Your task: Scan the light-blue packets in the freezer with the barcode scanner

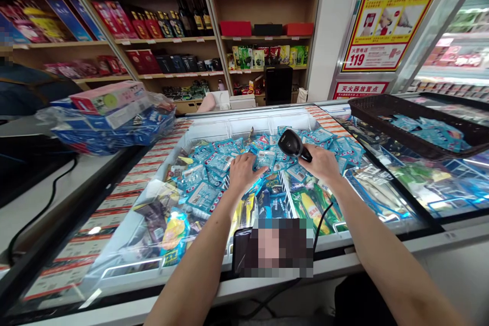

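- Showing the head view: the person's two bare forearms reach from the lower edge of the frame into an open chest freezer (250, 123) at the centre.
- Left hand (242, 172): lies palm-down at the centre of the frame, its grip loose with the fingers spread flat, enclosing nothing; the fingertips touch the blue packets (206, 163).
- Blue packets: heaped in the far half of the freezer, from centre-left to centre-right, under and around both hands.
- Right hand (324, 163): just right of centre, its grip wrapped tight round the handle of a black barcode scanner (291, 143), whose head points to the upper left above the packets.
- Cable (319, 224): black, runs down from below the right wrist over the freezer's near rim.
- Device (239, 249): black-edged, on the near rim at lower centre; its face is blurred.
- Black basket (382, 108): upper right, resting on the freezer's glass lid, more blue packets inside.
- Wrapped boxes (110, 117): a stack in clear film, left of the frame, on the surface (42, 193) beside the freezer.
- Shelves (171, 41): across the top, stocked with boxed goods.
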A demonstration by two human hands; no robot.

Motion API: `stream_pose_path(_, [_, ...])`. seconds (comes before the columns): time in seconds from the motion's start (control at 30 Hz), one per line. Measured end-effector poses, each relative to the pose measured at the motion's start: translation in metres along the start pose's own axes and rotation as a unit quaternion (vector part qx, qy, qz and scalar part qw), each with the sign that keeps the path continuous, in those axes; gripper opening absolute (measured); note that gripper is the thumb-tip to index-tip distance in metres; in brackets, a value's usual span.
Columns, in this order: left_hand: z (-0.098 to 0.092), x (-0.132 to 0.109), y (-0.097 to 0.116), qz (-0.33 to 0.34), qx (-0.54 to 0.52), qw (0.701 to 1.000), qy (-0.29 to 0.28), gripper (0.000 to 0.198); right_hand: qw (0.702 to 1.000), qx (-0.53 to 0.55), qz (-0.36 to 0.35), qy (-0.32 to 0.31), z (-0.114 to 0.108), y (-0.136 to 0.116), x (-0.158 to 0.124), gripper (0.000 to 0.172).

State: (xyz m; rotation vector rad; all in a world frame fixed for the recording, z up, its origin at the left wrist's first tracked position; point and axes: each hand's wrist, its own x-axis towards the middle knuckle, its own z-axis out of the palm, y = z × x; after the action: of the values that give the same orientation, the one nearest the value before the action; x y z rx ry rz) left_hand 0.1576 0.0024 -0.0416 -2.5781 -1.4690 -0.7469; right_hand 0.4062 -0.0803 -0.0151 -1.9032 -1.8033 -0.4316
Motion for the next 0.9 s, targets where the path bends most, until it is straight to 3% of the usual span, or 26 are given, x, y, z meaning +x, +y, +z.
stream_pose_path(0.3, [-0.001, 0.005, -0.014, -0.09, -0.142, 0.985, 0.044, 0.045, 0.999, 0.01, -0.042, -0.003, 0.0, -0.003, -0.001, 0.036])
stream_pose_path(0.67, [-0.01, 0.003, -0.009, -0.062, -0.161, 0.984, 0.051, 0.041, 0.988, 0.054, -0.142, -0.035, 0.003, -0.007, -0.004, 0.041])
stream_pose_path(0.9, [-0.01, 0.003, -0.009, -0.057, -0.157, 0.985, 0.052, 0.039, 0.985, 0.054, -0.159, -0.024, 0.005, -0.008, -0.006, 0.04])
